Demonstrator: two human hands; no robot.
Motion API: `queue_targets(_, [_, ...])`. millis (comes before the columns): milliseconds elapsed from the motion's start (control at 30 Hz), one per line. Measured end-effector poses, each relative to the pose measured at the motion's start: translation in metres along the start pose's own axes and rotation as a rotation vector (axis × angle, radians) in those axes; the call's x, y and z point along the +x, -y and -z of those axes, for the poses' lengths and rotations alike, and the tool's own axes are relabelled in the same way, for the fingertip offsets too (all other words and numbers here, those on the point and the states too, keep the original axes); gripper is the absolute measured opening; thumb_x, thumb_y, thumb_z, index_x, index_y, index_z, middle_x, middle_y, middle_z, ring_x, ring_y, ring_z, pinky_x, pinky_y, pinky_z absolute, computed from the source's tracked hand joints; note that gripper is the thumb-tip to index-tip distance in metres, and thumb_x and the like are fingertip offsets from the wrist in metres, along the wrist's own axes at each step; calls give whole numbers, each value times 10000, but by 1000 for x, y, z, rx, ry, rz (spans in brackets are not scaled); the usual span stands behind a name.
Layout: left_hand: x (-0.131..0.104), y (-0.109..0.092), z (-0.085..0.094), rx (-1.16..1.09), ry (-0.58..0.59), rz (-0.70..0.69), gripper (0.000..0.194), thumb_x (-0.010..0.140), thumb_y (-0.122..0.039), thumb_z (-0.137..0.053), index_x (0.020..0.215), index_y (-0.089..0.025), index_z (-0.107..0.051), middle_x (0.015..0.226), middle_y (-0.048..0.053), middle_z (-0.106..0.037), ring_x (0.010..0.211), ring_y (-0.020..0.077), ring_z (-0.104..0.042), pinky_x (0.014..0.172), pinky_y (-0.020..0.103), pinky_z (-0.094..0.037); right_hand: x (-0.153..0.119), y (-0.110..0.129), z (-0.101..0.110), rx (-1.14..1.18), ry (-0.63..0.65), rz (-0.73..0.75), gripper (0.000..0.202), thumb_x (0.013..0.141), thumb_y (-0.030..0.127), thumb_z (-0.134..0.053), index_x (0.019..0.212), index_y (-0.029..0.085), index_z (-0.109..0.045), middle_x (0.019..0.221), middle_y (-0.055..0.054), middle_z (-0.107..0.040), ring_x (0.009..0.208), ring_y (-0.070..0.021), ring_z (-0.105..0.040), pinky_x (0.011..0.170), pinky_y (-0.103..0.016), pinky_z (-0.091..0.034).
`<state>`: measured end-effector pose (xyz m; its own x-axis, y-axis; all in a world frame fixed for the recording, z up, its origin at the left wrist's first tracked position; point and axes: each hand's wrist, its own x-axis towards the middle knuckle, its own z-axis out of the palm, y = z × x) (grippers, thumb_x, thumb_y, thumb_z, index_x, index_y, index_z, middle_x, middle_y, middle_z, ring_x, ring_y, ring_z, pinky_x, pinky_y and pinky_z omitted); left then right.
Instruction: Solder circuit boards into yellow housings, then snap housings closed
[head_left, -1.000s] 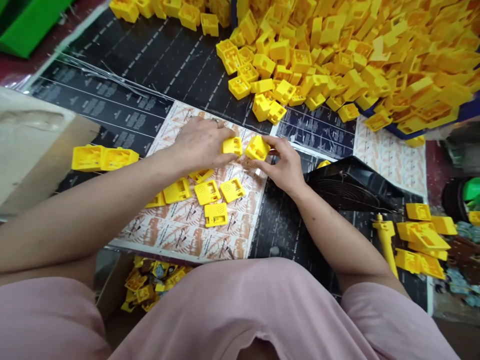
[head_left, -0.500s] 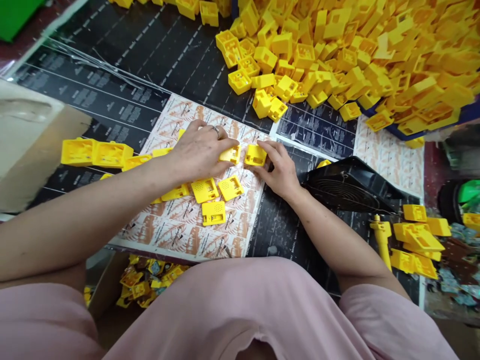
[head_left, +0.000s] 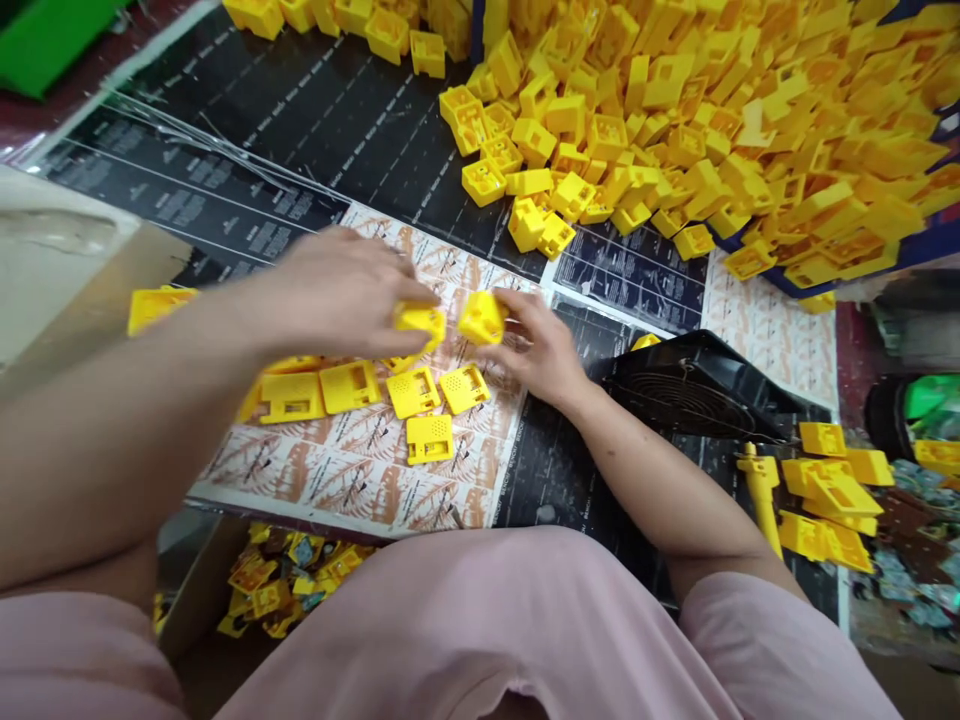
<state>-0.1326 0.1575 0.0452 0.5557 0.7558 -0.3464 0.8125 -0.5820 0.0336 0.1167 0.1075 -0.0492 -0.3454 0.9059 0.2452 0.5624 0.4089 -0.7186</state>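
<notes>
My left hand [head_left: 341, 295], blurred by motion, has a yellow plastic casing [head_left: 424, 322] between thumb and fingers above the patterned sheet. Facing it, my right hand [head_left: 544, 345] pinches another yellow plastic casing [head_left: 480, 318], which is tilted. The two casings are apart, with a small gap between them. Just below lie several flat yellow covers with hole patterns and cut-outs, among them a cover [head_left: 430, 439] nearest my body and another cover [head_left: 464, 388] close to my right hand. My left hand and forearm hide part of the row of yellow pieces behind them.
A large heap of yellow casings [head_left: 622, 130] spills from a blue container [head_left: 892, 260] at the back right. On the right are a black fan-like unit [head_left: 690, 385] and a yellow tool [head_left: 761, 490]. A box below the table edge holds yellow pieces [head_left: 277, 580].
My left hand has moved left with its casing, widening the gap. My right hand has shifted slightly left, and the casing in it has turned and tilted. The view has shifted a little.
</notes>
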Motion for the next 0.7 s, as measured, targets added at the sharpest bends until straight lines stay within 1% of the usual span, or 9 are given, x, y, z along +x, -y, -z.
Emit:
queue_targets(67, [3,20,18,22,70,50,583,869,-515,-719,1385,-245,-681,1366,96,-680,1300,410,-596,1123,576,-423,27,1,0,-90,25,79,653,967,608,-616,1498,252,-480,1537,-134,-533,1431,-281,-511,1200,-513,-461])
queue_targets(133, [24,25,29,-38,20,49,667,927,-506,-636,1520,-213,-554,1513,103,-579,1385,420,-536,1147,575,-410,62,-8,5,-238,-104,4,561,1021,578,-523,1500,290,-476,1595,-118,-471,1526,-314,-390,1254,-603,-343])
queue_targets(200, [60,13,30,-138,-109,-21,719,987,-398,-525,1647,-189,-331,1666,115,-402,1493,376,-429,1208,532,-376,95,-24,10,-345,-266,-200,493,1043,505,-495,1476,270,-502,1619,-144,-431,1565,-379,-303,1243,-705,-255])
queue_targets(233, [81,3,27,-185,-177,-27,740,976,-347,-522,1663,-217,-283,1703,91,-346,1519,334,-402,1224,489,-378,107,-31,12,-386,-289,-297,478,1048,457,-490,1467,230,-510,1633,-168,-407,1580,-409,-260,1235,-726,-226])
queue_targets(333, [129,-23,14,-261,-219,-107,760,928,-203,-482,1661,-197,-278,1686,75,-392,1523,229,-427,1224,350,-375,118,-41,13,-467,-183,-434,474,1023,307,-516,1456,115,-506,1665,-223,-341,1580,-442,-247,1244,-677,-240])
queue_targets(433, [131,-31,6,-258,-222,-149,666,929,-241,-487,1592,-213,-428,1527,81,-592,1432,235,-542,1168,322,-415,91,-29,10,-462,-51,-406,645,905,271,-717,1477,78,-491,1648,-252,-367,1509,-423,-402,1250,-595,-327])
queue_targets(567, [90,-28,6,-260,-117,-139,533,882,-314,-561,1403,-222,-629,1217,32,-750,1199,264,-689,1054,338,-485,28,-3,11,-335,95,-304,1018,729,276,-885,1581,84,-363,1663,-250,-345,1527,-412,-387,1263,-580,-353])
queue_targets(633, [73,-31,5,-299,-49,-116,425,871,-336,-552,1238,-201,-719,1088,8,-768,1067,235,-722,987,317,-506,-2,3,16,-261,135,-250,927,778,235,-817,1587,154,-371,1653,-200,-388,1518,-377,-416,1244,-584,-389])
queue_targets(700, [64,-36,1,-317,-4,-85,350,872,-344,-522,1073,-183,-759,992,2,-764,967,213,-726,922,302,-516,-24,3,25,-221,141,-196,724,847,236,-737,1520,209,-473,1571,-153,-511,1450,-340,-508,1216,-570,-433])
